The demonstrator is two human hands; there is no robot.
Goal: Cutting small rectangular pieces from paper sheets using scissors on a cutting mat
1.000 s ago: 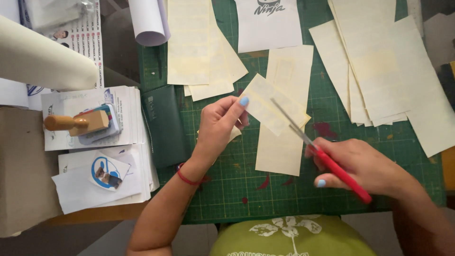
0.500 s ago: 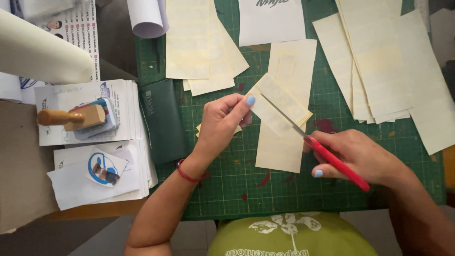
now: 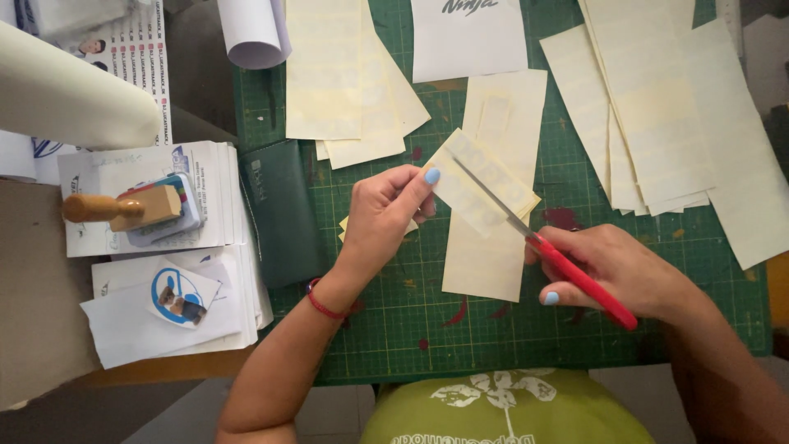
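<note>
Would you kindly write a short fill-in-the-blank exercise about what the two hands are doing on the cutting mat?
1. The right hand holds scissors with ____ handles.
2. The left hand pinches a cream paper strip over a ____ cutting mat.
3. A red ____ circles the left wrist.
4. A stamp with a ____ handle rests on paper stacks.

Missing words: red; green; band; wooden

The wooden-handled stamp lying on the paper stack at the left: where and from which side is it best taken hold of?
Probably by the round wooden handle of the wooden-handled stamp, coming from above. The stamp lies on its side, so the handle juts out leftward, free of the block end and of the stack of white printed papers beneath.
</note>
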